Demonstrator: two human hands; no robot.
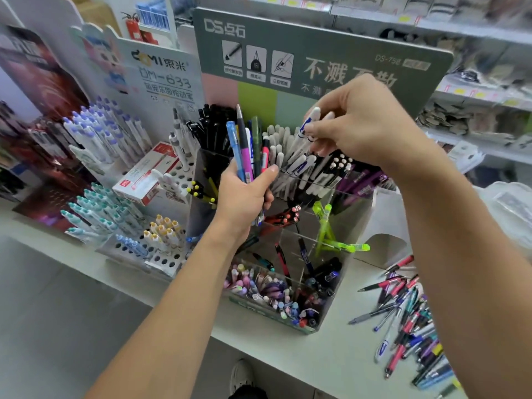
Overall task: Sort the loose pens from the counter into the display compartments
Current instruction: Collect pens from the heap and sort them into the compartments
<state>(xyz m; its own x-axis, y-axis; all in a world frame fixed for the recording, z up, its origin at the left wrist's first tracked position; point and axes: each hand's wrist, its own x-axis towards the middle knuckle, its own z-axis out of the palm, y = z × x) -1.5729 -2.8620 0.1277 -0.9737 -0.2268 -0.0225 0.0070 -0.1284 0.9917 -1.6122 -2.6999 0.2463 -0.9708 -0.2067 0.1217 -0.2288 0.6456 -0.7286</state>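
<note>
- Your left hand (244,194) is wrapped around a bunch of pens (244,151), tips pointing up, right in front of the clear display box (345,226) at its back-left side.
- Your right hand (365,125) is pinching a white pen with blue print (302,133), tilted, just above the white-pen compartment (285,156) at the back of the display box.
- That compartment is already packed with matching white pens, so yours is hanging right over its own kind.
- The pile of loose pens (408,318) is lying on the tabletop (339,358) to the right of the display box, near its front corner.
- Inside the display box, a few neon green pens (325,226) lean in a middle compartment on the right side.
- Left of the display box sits a holed white rack (161,260) with teal and yellow capped pens standing in it.
</note>
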